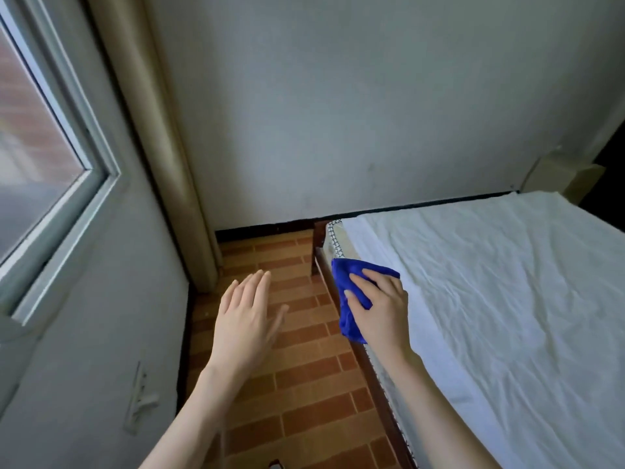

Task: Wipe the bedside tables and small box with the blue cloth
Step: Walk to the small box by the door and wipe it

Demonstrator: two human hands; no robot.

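My right hand (380, 308) grips a crumpled blue cloth (348, 299) over the left edge of the bed, above the dark wooden bed frame (368, 363). My left hand (247, 316) hovers flat with fingers spread over the brick-patterned floor, holding nothing. No bedside table or small box shows in this view.
A bed with a wrinkled white sheet (490, 299) fills the right side. A window (44, 157) and white wall stand at the left, a beige curtain (162, 130) hangs in the corner. A narrow strip of brick-tile floor (304, 384) runs between wall and bed.
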